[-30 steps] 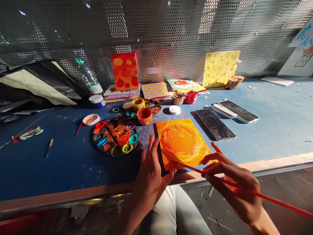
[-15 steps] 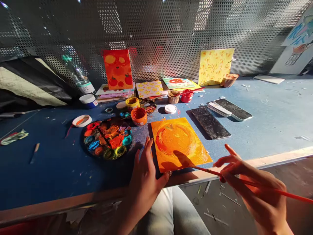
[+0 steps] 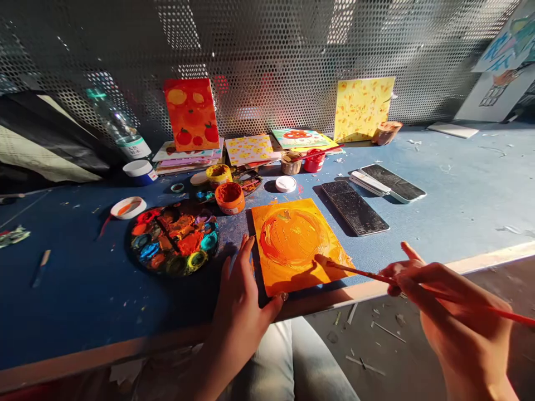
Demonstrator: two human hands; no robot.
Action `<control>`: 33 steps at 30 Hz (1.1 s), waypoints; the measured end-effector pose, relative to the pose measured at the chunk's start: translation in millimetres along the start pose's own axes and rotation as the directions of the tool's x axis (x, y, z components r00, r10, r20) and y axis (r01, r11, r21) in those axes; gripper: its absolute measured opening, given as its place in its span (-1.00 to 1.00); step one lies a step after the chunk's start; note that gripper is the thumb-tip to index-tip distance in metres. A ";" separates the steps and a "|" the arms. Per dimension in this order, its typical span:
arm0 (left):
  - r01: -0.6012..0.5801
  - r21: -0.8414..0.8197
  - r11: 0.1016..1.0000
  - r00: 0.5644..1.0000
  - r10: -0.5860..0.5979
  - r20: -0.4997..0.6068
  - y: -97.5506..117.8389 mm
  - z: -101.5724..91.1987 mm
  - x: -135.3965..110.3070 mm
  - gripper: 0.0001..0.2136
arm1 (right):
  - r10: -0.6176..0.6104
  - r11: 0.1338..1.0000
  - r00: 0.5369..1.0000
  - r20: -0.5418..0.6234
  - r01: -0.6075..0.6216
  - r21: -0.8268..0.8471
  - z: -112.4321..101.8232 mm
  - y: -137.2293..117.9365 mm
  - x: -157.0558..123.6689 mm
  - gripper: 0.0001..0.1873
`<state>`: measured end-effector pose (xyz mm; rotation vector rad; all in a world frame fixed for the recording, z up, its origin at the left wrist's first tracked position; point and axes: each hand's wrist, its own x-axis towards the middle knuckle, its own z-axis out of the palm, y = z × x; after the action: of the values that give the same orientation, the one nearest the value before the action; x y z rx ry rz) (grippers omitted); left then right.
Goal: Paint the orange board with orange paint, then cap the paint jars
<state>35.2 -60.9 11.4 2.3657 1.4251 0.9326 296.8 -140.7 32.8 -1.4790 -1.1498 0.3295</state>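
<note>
A: What is the overall scene?

B: A blue table (image 3: 460, 195) runs across the view, with a perforated metal screen (image 3: 267, 50) along its far side. Small paintings lean against the screen. A dark slab (image 3: 354, 207) and a phone (image 3: 393, 182) lie on the table to the right.

A: Where is the main piece?

B: A card (image 3: 292, 250) painted with a large orange round lies flat near the table's near edge, slightly right of centre. Just left of it sits a round palette (image 3: 130, 245), crusted with many colours. An orange jar (image 3: 229, 197), open and full of paint, stands just beyond the gap between them.

A: What has just changed?

B: The tip of the thin red brush (image 3: 359, 271) was at the card's near right edge a moment ago. Now it has moved back over the card, above the orange paint at the lower right. I cannot tell whether it is touching the surface.

A: And the hands?

B: The left hand (image 3: 238, 289) is spread on the table beside the card's left edge, its thumb reaching the card's near edge. The right hand (image 3: 451, 301) is out past the table's near edge, pinching the brush between thumb and fingers.
</note>
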 end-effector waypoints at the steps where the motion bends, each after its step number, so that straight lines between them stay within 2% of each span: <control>1: 0.010 -0.006 1.000 1.000 -0.010 0.012 0.2 -0.1 -0.1 -0.14 | 0.014 0.999 0.999 0.039 -0.016 0.037 -0.3 1.2 2.1 -0.83; 3: 0.030 -0.016 0.999 0.999 -0.030 0.024 0.8 -0.3 0.1 -0.14 | 0.037 0.995 0.996 0.078 -0.044 0.091 0.3 3.1 7.1 -0.85; 7: 0.043 -0.029 0.999 0.999 -0.042 0.024 2.3 -0.7 1.2 -0.15 | 0.009 0.993 0.999 -0.048 -0.004 0.116 2.1 5.2 16.3 -0.90; 11: 0.043 -0.024 0.999 0.998 -0.042 0.037 3.2 -0.9 1.9 -0.18 | 0.032 0.987 0.999 -0.015 -0.029 0.160 0.7 7.2 20.4 -0.88; 16: 0.050 -0.026 0.998 0.998 -0.049 0.048 3.9 -2.1 1.9 -0.15 | 0.003 0.984 0.987 -0.159 0.025 0.174 -0.2 10.3 26.9 -0.93; 18: 0.050 -0.036 0.998 0.997 -0.048 0.062 4.3 -3.2 2.2 -0.17 | 0.001 0.980 0.991 -0.132 0.025 0.195 1.4 12.1 30.1 -0.93; 20: 0.058 -0.048 0.997 0.996 -0.054 0.074 4.9 -4.0 2.6 -0.19 | 0.001 0.983 0.995 -0.102 0.017 0.181 4.2 13.9 32.9 -0.92; 23: 0.092 -0.078 0.993 0.994 -0.087 0.070 6.1 -4.0 3.4 -0.19 | -0.039 0.992 0.986 -0.163 0.057 0.113 8.9 15.9 36.3 -0.93; 25: 0.123 -0.101 0.987 0.991 -0.116 0.070 6.8 -3.6 3.8 -0.19 | -0.047 0.989 0.982 -0.182 0.071 0.131 10.9 16.7 37.9 -0.94; 29: 0.149 -0.132 0.980 0.986 -0.137 0.096 7.3 -3.9 3.9 -0.20 | 0.004 0.984 0.992 -0.128 0.019 0.175 12.1 17.6 39.4 -0.93; 33: 0.154 -0.141 0.978 0.985 -0.141 0.099 7.2 -4.9 3.6 -0.21 | -0.037 0.991 0.975 -0.219 0.064 0.121 13.4 16.8 38.8 -0.94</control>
<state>38.5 -62.1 20.2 2.1346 1.4237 0.8518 312.9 -99.5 29.5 -1.3359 -0.9719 0.1968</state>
